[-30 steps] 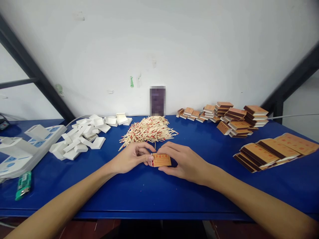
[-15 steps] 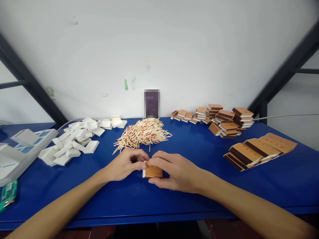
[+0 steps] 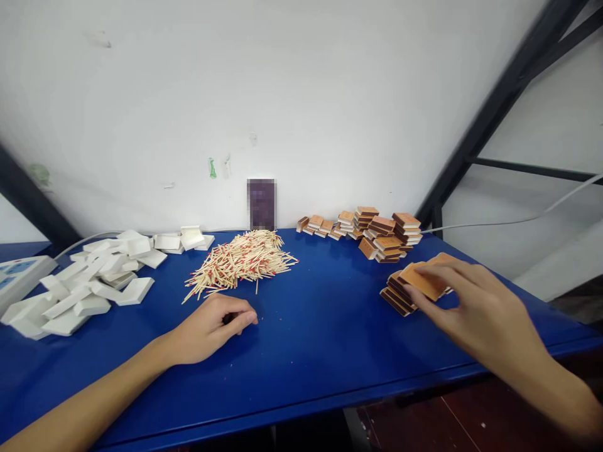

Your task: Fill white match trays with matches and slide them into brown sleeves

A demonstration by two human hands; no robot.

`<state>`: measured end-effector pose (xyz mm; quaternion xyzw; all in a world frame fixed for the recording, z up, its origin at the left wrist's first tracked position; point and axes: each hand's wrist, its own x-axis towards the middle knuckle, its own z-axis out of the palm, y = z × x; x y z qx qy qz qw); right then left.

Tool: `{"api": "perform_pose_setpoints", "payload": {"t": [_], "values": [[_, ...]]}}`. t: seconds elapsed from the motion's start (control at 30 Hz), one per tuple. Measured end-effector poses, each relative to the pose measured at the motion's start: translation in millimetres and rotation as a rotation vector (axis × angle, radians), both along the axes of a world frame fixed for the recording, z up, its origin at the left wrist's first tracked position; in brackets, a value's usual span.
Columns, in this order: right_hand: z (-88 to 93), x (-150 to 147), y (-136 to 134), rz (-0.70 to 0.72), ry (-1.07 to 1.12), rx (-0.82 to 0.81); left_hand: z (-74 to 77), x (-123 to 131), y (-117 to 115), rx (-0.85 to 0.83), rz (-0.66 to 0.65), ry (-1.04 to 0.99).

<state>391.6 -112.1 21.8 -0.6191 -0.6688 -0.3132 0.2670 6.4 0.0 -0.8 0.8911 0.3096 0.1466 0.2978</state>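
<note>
In the head view, the only one I have, I look down on a blue bench (image 3: 325,333) standing against a white wall (image 3: 330,94). My right hand (image 3: 471,301) is at the right part of the bench, over the stack of flat matchbox sleeves (image 3: 396,300). Its thumb and fingers lie about an orange sleeve (image 3: 426,282), which is on the top of this stack. The grip there is moderately wide; whether it is already pressing the sleeve, I cannot tell, because the fingers cover a part of it.

My left hand (image 3: 211,326) rests on the bench, just in front of the pile of matches (image 3: 245,258). Its grip is narrow, with the thumb against the curled fingers, and I see nothing held in it. One match (image 3: 257,287) sticks out from the pile towards this hand.

To the left of the matches, white trays (image 3: 101,276) lie in a loose heap. Behind the flat sleeves, near the wall, orange matchboxes (image 3: 386,235) are in uneven stacks. A dark rectangular object (image 3: 262,204), blurred, stands upright behind the matches. A grey cable (image 3: 494,224) passes at the right, behind the bench.
</note>
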Motion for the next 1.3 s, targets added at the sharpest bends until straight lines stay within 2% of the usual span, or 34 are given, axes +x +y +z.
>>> {"api": "perform_pose_setpoints", "payload": {"t": [0.1,0.27,0.37,0.47,0.53,0.63,0.67,0.7,0.77,0.87,0.93,1.07,1.3], "values": [[-13.8,7.6,6.0,-0.053,-0.138,-0.055,-0.7,-0.6,0.5,0.01,0.009,0.011],[-15.7,0.9,9.8,-0.119,-0.202,-0.061,-4.0,-1.9,0.7,0.042,0.013,0.032],[-9.2,-7.3,7.2,-0.105,-0.166,-0.024,-5.2,-2.6,-0.2,0.095,-0.005,0.035],[11.9,-9.7,18.7,-0.102,-0.082,-0.039,1.8,-8.8,3.4,0.278,-0.004,0.022],[32.7,-2.5,42.3,-0.123,-0.037,-0.157,13.9,-20.9,11.5,0.451,0.073,0.005],[58.0,22.6,98.0,-0.086,-0.029,-0.448,38.8,-56.1,31.6,0.627,0.336,0.071],[61.6,32.6,117.9,-0.059,-0.048,-0.539,46.5,-72.3,38.8,0.659,0.443,0.116],[62.5,42.2,136.5,-0.058,-0.047,-0.565,52.7,-89.9,45.2,0.67,0.519,0.176],[57.8,57.4,165.6,-0.017,-0.041,-0.63,59.2,-126.1,53.0,0.68,0.585,0.332],[46.0,67.8,184.6,0.016,-0.027,-0.668,54.6,-168.1,49.5,0.665,0.565,0.509],[41.4,68.0,185.0,0.032,-0.024,-0.661,46.4,-180.4,40.8,0.671,0.524,0.554],[41.8,61.0,177.1,0.06,-0.043,-0.628,31.6,-176.3,27.6,0.755,0.453,0.613],[50.2,49.5,169.3,0.089,-0.092,-0.545,19.9,-168.2,29.8,0.81,0.363,0.538]]}}
